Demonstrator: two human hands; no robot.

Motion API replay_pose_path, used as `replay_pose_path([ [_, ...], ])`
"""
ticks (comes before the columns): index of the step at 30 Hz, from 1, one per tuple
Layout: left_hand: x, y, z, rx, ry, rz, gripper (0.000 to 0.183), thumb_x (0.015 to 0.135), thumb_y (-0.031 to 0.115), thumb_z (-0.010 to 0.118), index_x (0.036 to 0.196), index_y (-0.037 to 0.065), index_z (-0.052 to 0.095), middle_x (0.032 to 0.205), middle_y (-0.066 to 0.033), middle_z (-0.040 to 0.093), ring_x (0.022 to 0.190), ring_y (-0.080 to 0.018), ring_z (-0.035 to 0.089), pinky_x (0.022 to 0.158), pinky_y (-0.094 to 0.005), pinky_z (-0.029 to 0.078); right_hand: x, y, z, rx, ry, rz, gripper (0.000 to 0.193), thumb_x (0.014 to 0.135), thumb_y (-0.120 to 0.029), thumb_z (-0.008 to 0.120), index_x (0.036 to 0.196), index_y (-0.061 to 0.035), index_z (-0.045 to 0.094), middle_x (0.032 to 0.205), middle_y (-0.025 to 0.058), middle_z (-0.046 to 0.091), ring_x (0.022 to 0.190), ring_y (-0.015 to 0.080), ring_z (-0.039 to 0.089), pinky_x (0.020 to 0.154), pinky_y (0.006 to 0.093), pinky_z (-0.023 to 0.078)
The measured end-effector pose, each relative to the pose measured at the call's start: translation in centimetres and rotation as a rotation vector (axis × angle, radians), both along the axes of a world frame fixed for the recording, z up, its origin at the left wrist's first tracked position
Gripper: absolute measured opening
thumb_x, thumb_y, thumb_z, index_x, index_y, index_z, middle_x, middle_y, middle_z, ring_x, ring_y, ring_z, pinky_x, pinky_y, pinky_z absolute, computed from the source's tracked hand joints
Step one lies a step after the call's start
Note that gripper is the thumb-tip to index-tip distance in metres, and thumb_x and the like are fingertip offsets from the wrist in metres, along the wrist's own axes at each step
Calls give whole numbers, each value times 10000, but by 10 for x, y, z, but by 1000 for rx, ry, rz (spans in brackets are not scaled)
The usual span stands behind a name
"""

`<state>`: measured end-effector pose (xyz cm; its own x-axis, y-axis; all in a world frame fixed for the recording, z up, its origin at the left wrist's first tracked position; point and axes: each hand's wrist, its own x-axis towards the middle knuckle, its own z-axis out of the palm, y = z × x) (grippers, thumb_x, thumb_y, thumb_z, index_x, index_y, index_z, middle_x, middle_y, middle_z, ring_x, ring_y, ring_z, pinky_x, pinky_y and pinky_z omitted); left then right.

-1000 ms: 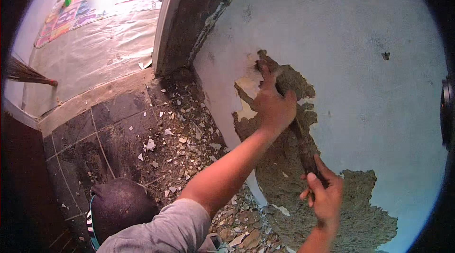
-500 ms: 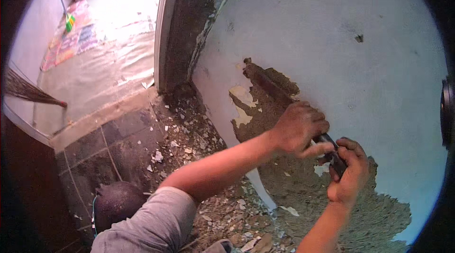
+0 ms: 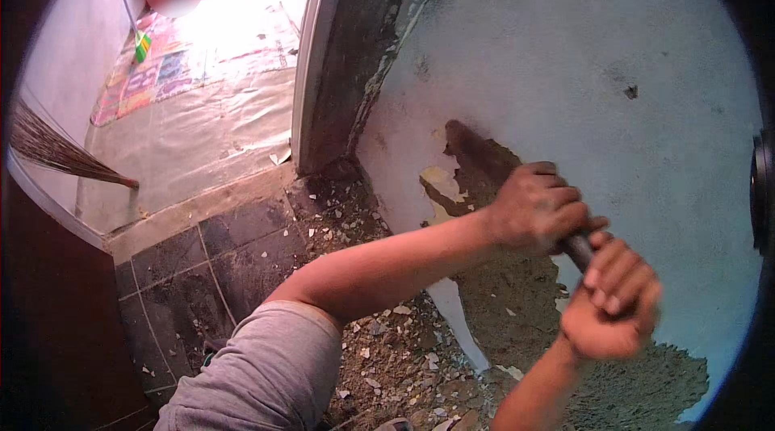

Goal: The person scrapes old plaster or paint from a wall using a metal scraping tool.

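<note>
My left hand [image 3: 537, 209] is wrapped round a long dark tool [image 3: 577, 252] that looks like a machete or flat bar. Its far part reaches up and left over the wall, dark against dark, so its tip is hard to make out. At the tool's near end my right hand [image 3: 613, 298] is closed, its fingers curled and slightly blurred. Behind both hands, the pale blue-grey wall [image 3: 549, 60] has a rough brown patch [image 3: 517, 302] where the paint and plaster are gone. A yellowish flake area [image 3: 442, 182] shows at the patch's left edge.
Broken plaster chips [image 3: 387, 350] litter the floor along the wall's foot. Dark tiles [image 3: 186, 286] lie to the left. Beyond the doorway frame [image 3: 311, 68] are a patterned mat [image 3: 161, 72] and pale sheeting [image 3: 194, 124]. A stick broom [image 3: 69, 148] leans at far left.
The view has shifted, so the wall and doorway sit further right and lower. My right hand has curled more over the tool's near end. My left hand keeps its hold.
</note>
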<state>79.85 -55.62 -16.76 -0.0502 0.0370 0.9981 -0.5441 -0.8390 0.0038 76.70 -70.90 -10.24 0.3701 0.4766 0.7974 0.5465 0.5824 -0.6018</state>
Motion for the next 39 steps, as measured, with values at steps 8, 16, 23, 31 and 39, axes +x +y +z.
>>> replay_pose_path([
  [8, 9, 18, 2, -261, -196, -29, 295, 745, 202, 770, 590, 134, 528, 510, -28, 530, 444, -197, 548, 466, -335, 396, 0, 41, 20, -122, -75, -63, 410, 980, -312, 416, 609, -147, 362, 546, 18, 356, 541, 158, 357, 782, 408, 397],
  [16, 19, 22, 2, -302, -245, -48, 374, 767, 185, 772, 558, 143, 464, 494, -20, 477, 416, -204, 498, 445, -339, 357, 11, 51, 22, -95, -5, 66, 360, 919, -301, 482, 607, -157, 377, 527, 8, 367, 563, 150, 360, 803, 394, 366],
  [23, 24, 25, -10, -266, -184, -36, 162, 682, 223, 767, 724, 133, 640, 604, -40, 588, 491, -197, 576, 456, -353, 390, 30, 31, 22, 39, 310, 17, 378, 913, -308, 490, 594, -148, 367, 541, 21, 363, 541, 162, 344, 777, 401, 392],
  [31, 3, 10, 8, -177, -160, -115, 349, 579, 264, 761, 892, 124, 694, 630, 16, 544, 526, -194, 563, 515, -339, 418, -14, 33, 13, 79, -96, -115, 407, 946, -366, 456, 594, -179, 373, 525, -4, 357, 528, 129, 327, 737, 369, 351],
  [39, 18, 25, 5, -354, -220, -26, 269, 600, 293, 725, 802, 121, 684, 578, 9, 491, 489, -166, 548, 487, -335, 405, 2, 62, 33, -120, -55, -81, 360, 979, -307, 442, 638, -196, 414, 551, -23, 397, 570, 130, 381, 792, 377, 354],
])
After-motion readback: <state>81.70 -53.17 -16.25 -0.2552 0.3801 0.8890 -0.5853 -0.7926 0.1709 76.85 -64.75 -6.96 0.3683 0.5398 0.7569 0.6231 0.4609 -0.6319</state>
